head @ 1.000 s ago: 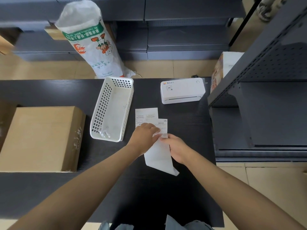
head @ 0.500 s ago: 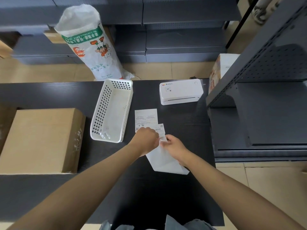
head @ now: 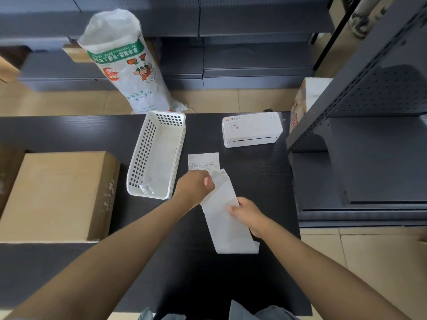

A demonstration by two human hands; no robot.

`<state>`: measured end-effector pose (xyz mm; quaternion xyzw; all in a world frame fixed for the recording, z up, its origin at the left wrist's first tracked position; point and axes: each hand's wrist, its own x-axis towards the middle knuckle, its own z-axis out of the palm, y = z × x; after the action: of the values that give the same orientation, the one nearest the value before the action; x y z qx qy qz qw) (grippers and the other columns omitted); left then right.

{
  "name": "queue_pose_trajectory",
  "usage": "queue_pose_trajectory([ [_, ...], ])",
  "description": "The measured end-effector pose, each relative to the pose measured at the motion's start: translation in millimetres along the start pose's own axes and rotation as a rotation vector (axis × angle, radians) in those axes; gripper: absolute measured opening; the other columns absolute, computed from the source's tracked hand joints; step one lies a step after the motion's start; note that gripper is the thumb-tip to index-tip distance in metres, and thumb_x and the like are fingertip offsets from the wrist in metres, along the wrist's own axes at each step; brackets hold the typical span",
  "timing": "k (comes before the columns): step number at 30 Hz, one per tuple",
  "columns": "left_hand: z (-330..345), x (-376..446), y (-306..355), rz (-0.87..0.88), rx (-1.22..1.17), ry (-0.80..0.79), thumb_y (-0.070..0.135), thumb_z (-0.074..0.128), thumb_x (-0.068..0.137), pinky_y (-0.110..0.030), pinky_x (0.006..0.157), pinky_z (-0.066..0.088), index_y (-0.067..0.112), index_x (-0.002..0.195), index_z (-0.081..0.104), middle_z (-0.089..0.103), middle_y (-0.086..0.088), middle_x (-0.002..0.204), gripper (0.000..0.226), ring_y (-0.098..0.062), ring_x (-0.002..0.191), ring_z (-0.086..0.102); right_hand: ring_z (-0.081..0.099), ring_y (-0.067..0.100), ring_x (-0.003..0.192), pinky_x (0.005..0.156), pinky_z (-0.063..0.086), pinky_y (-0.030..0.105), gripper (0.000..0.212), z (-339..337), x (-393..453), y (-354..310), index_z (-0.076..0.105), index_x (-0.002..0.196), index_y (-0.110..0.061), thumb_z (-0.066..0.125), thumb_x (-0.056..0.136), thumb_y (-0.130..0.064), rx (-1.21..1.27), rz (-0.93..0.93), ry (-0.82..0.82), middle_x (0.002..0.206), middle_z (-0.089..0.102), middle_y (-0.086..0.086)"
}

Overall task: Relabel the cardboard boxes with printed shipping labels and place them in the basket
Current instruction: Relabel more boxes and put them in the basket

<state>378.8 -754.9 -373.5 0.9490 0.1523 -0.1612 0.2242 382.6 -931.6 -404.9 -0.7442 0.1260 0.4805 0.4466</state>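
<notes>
Since the earlier frames, both hands are drawing apart: the right hand (head: 248,213) is now sitting lower and nearer the person, while the left hand (head: 196,187) is staying up by the printed labels. Between them a long white backing strip (head: 227,224) is stretching out over the black bench (head: 265,176), its lower end lying flat. The left grip is closing around the strip's upper end, where a shipping label (head: 220,175) is showing; the right grip is pinching the strip's right edge about midway along. A second label (head: 203,161) is lying flat on the bench just beyond the left hand. To its left a white basket (head: 157,155) is resting on the bench, and further left a cardboard box (head: 57,195) is sitting closed. A white label printer (head: 251,129) is standing at the bench's far right, and a printed white sack (head: 129,68) is leaning behind the basket.
</notes>
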Motion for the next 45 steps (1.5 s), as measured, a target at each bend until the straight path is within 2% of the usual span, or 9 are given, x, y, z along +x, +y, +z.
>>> queue_pose_trajectory([
  [5,-24.3,10.9,-6.8,-0.131,-0.098,0.081,0.022,0.049,0.087,-0.027,0.055,0.034,0.018,0.068,0.053,0.056,-0.002,0.072,0.02,-0.025,0.069,0.054,0.064,0.025,0.096,0.083,0.054,0.038,0.023,-0.2,4.5,14.8,0.059,0.114,-0.01,0.05,0.092,-0.01,0.031,0.135,0.038,0.107,0.065,0.008],
  [16,-95.8,51.6,-23.0,-0.087,-0.03,0.308,0.023,0.044,0.094,-0.029,0.063,0.041,0.009,0.084,0.062,0.064,-0.008,0.084,0.025,-0.025,0.074,0.058,0.066,0.027,0.093,0.088,0.055,0.038,0.027,-2.6,9.0,10.1,0.063,0.112,-0.005,0.054,0.087,-0.011,-0.027,0.233,0.05,0.104,0.068,0.011],
  [21,-77.2,41.7,-10.0,-0.005,0.035,0.249,0.023,0.044,0.094,-0.031,0.065,0.045,0.011,0.095,0.065,0.067,-0.006,0.096,0.024,-0.022,0.08,0.06,0.058,0.025,0.108,0.088,0.047,0.036,0.055,11.5,-0.7,-1.6,0.056,0.121,-0.009,0.037,0.094,-0.052,-0.667,0.1,0.354,0.12,0.061,0.009],
  [24,-75.1,36.4,-5.3,0.014,0.064,0.245,0.023,0.043,0.095,-0.029,0.066,0.044,0.012,0.099,0.066,0.067,-0.005,0.099,0.025,-0.021,0.081,0.059,0.052,0.026,0.116,0.096,0.04,0.04,0.051,6.9,-7.0,-18.8,0.055,0.123,-0.011,0.031,0.099,-0.049,-0.866,-0.098,0.589,0.125,0.057,0.008],
  [27,-75.8,24.6,-0.9,0.093,0.107,0.253,0.025,0.042,0.096,-0.03,0.068,0.047,0.013,0.101,0.065,0.066,-0.004,0.102,0.027,-0.021,0.085,0.061,0.062,0.03,0.096,0.086,0.051,0.039,0.046,-5.1,-8.7,-61.0,0.065,0.1,-0.005,0.036,0.1,-0.041,-0.307,-0.177,0.439,0.104,0.068,0.012],
  [29,-73.9,13.9,2.2,0.179,0.155,0.243,0.027,0.041,0.097,-0.033,0.075,0.051,0.013,0.103,0.065,0.066,-0.003,0.103,0.029,-0.02,0.088,0.061,0.066,0.027,0.084,0.076,0.056,0.037,0.047,-9.5,-11.5,-93.6,0.064,0.098,-0.003,0.042,0.099,-0.045,0.27,-0.022,0.202,0.096,0.07,0.013],
  [31,-70.5,0.9,3.4,0.285,0.243,0.217,0.029,0.039,0.099,-0.034,0.079,0.051,0.014,0.105,0.065,0.066,-0.001,0.104,0.031,-0.019,0.09,0.061,0.067,0.026,0.087,0.072,0.057,0.033,0.048,-11.2,-17.2,-118.0,0.062,0.103,-0.004,0.048,0.095,-0.05,0.494,0.104,-0.032,0.1,0.069,0.014],
  [37,-72.3,-30.1,-17.2,0.53,0.413,0.171,0.03,0.033,0.1,-0.032,0.083,0.043,0.017,0.112,0.064,0.064,0.0,0.109,0.036,-0.021,0.096,0.057,0.068,0.023,0.091,0.064,0.059,0.028,0.027,4.9,-28.2,-130.5,0.06,0.11,-0.01,0.069,0.087,-0.021,0.537,0.121,-0.036,0.103,0.069,0.012],
  [45,-96.1,-55.8,-87.9,0.541,0.432,0.072,0.046,0.033,0.099,-0.034,0.103,0.036,0.023,0.129,0.055,0.057,0.004,0.131,0.043,-0.018,0.117,0.052,0.063,0.023,0.106,0.088,0.054,0.032,0.028,38.7,-42.7,-142.6,0.057,0.117,-0.005,0.061,0.09,-0.007,0.496,-0.067,0.304,0.12,0.063,0.014],
])
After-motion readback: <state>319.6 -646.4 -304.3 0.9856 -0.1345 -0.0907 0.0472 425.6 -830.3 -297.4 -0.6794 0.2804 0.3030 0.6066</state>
